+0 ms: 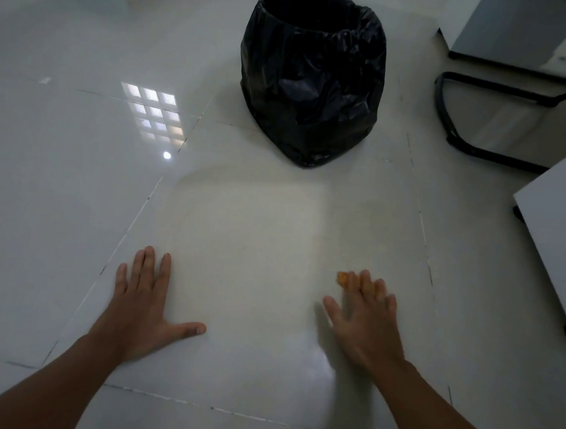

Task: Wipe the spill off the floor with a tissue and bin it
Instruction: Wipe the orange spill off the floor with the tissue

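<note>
Two hands spread flat — left hand (143, 302), right hand (364, 322) by orange smear (342, 279), bare floor (247, 232) before bin (311, 80).

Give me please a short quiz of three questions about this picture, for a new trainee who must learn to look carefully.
1. True or false: the left hand lies flat on the floor with its fingers spread.
2. What colour is the small spot at the fingertips of the right hand?
3. Where does the bin stand? A) behind the person B) ahead of both hands, past the floor tile they are on C) on a chair

Key: 1 true. 2 orange. 3 B. No tissue is in view.
</note>
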Demonstrator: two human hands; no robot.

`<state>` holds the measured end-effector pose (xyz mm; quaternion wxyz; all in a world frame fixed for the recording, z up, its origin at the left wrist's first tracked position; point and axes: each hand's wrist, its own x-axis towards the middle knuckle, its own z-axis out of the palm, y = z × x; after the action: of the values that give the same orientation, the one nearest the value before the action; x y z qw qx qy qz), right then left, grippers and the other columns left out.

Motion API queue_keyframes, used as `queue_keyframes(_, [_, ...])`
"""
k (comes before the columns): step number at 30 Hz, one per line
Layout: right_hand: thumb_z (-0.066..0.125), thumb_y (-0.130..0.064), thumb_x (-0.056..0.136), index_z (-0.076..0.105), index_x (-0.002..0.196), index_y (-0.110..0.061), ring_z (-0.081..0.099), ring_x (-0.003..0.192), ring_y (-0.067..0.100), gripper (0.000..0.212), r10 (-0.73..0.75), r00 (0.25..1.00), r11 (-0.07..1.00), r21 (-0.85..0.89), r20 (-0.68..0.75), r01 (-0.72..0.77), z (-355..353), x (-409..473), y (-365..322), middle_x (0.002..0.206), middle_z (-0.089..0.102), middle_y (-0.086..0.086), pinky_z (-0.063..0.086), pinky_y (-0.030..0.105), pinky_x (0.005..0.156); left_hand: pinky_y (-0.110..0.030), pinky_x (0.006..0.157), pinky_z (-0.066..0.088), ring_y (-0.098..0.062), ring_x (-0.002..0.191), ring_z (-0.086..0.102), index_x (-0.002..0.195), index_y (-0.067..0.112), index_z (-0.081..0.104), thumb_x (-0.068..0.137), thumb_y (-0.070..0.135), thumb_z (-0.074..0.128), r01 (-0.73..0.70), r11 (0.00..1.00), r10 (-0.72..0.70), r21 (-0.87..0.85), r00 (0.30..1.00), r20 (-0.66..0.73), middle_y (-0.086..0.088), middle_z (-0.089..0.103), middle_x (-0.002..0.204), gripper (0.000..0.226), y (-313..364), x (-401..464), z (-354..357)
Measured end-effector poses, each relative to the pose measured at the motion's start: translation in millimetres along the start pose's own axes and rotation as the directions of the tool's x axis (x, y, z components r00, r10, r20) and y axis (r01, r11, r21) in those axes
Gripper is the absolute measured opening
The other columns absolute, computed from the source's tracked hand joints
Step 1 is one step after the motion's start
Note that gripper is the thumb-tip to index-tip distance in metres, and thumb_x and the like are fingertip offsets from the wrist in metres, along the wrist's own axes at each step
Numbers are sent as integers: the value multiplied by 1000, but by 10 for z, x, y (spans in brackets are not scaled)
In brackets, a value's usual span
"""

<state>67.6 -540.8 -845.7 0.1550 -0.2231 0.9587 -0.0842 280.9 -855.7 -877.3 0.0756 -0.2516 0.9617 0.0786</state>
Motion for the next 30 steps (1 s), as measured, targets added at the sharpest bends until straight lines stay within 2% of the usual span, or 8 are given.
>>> queue_keyframes(3, [12, -73, 83, 16, 154, -32, -5, 150, 22, 82, -192, 981, 981, 23, -16, 192, 104, 7, -458, 164, 3, -5, -8, 44, 120, -50, 122, -5, -33, 153, -11, 158, 4, 2, 56, 107, 23, 13, 1000, -13, -3, 1000, -5, -26, -4, 164, 147, 0, 0, -3])
queue_keyframes(8, [33, -60, 95, 32, 149, -40, 2, 150, 8, 58, -581, 814, 813, 49, 11, 580, 268, -359, -456, 160, 15, -18, -7, 42, 121, -48, 122, -11, -29, 150, -25, 156, 8, -14, 55, 108, 19, 18, 999, -18, -28, 1000, 3, -21, -20, 163, 146, 13, -30, -5])
queue_keyframes(12, [30, -58, 95, 39, 146, -39, 17, 149, 12, 55, -425, 903, 905, 0, -64, 426, 167, -240, -26, 157, 24, -17, 0, 45, 120, -49, 122, -9, -30, 152, -20, 157, 6, -6, 59, 106, 23, 8, 1000, -8, -29, 1000, -12, -22, -14, 164, 144, 7, -26, 6])
queue_keyframes(16, [12, -63, 95, 16, 155, -31, 0, 151, 21, 68, -58, 997, 998, -14, -42, 58, -61, 254, 92, 164, 5, -5, -6, 49, 119, -48, 121, -7, -31, 153, -14, 158, 4, 0, 61, 105, 27, 0, 1000, 0, -13, 1000, -7, -23, -8, 164, 143, 9, -39, 10])
queue_keyframes(19, [11, -68, 93, 11, 155, -29, -5, 150, 28, 73, 50, 999, 998, 31, 12, -51, -183, 703, -126, 164, -1, 0, -6, 54, 118, -47, 122, -10, -30, 151, -21, 157, 6, -8, 58, 107, 23, 6, 1000, -6, -18, 1000, -9, -21, -16, 164, 144, 24, -27, -21])
queue_keyframes(21, [14, -67, 93, 17, 154, -32, -3, 150, 28, 70, -14, 999, 999, 42, 44, 13, -172, 823, -417, 164, 3, -2, -7, 55, 118, -48, 122, -11, -29, 151, -24, 156, 6, -11, 57, 107, 23, 3, 1000, -3, -24, 1000, 2, -20, -19, 163, 145, 28, -35, -34])
queue_keyframes(26, [20, -68, 93, 15, 153, -41, -8, 150, 13, 66, -403, 914, 915, 16, 42, 403, 119, 214, -781, 163, 2, -16, -9, 49, 119, -50, 121, -4, -33, 154, -8, 157, 1, 6, 62, 104, 30, -3, 1000, 2, 13, 1000, 24, -25, -2, 164, 143, 24, -46, -26])
queue_keyframes(30, [20, -68, 92, 12, 153, -39, -1, 151, 16, 68, -262, 964, 961, -100, -40, 257, 99, 278, -299, 163, 3, -14, -1, 52, 119, -51, 121, 0, -35, 154, -2, 157, -1, 11, 64, 102, 32, -7, 1000, 7, 20, 1000, 19, -27, 4, 164, 140, 25, -41, -9])
